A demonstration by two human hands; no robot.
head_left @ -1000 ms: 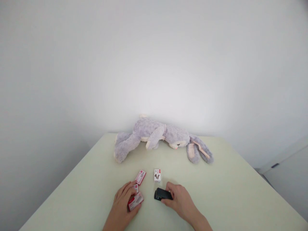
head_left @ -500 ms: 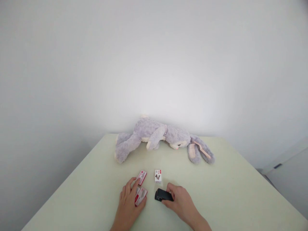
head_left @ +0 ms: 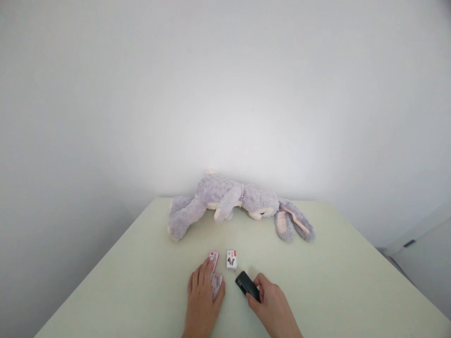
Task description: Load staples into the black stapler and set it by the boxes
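Note:
My left hand (head_left: 202,298) lies flat on the pale green table (head_left: 334,281), fingers covering a small red-and-white box (head_left: 217,283) and its fingertips touching a second such box (head_left: 213,257). My right hand (head_left: 271,305) grips a small black stapler (head_left: 247,285), which points up and to the left. A small white box with a dark picture (head_left: 231,259) stands just beyond, between the two hands.
A grey plush rabbit (head_left: 236,202) lies on its side along the table's far edge against a white wall. A white cabinet edge (head_left: 419,244) shows at the right.
My left hand slid right and forward, pushing the red-and-white boxes toward the white box. My right hand turned the black stapler from lying sideways to pointing diagonally up-left.

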